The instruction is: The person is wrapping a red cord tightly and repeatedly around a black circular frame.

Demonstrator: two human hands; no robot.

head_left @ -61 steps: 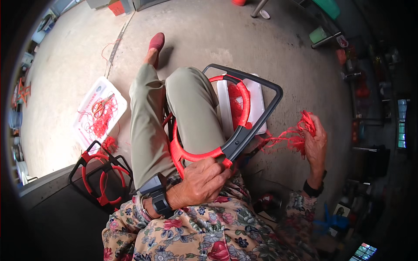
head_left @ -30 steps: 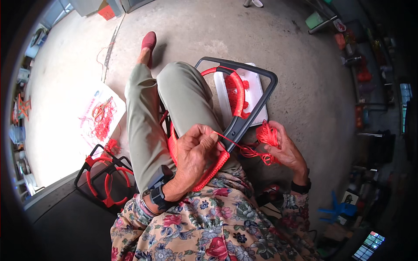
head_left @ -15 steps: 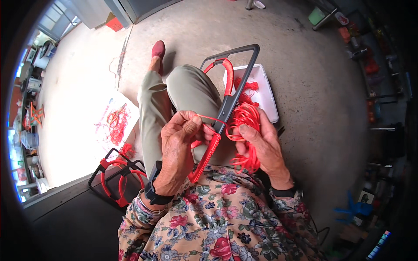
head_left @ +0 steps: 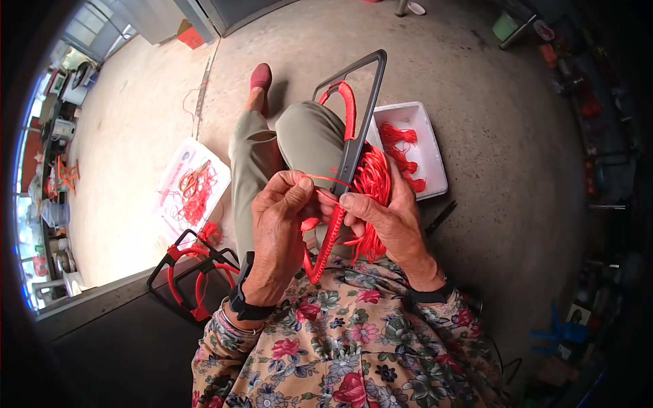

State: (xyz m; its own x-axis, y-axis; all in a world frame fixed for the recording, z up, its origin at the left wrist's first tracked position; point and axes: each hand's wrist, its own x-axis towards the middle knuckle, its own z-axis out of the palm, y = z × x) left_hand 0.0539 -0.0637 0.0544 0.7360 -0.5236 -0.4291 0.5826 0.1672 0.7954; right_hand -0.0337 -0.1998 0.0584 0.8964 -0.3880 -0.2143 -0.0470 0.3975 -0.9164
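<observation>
A dark grey metal frame (head_left: pixel 358 129), partly wound in red cord (head_left: pixel 373 182), stands tilted over the person's lap. The left hand (head_left: pixel 280 231) pinches a taut cord strand against the frame; the right hand (head_left: pixel 384 216) closes on the loose red bundle. Behind lies a white tray (head_left: pixel 430 146) on the concrete floor (head_left: pixel 476 81).

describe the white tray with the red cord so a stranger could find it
Start at the person's raised knee. Just to its right on the concrete floor sits the white tray, rectangular, with loose red cord inside. The flat white sheet on the left holds scissors instead.
</observation>
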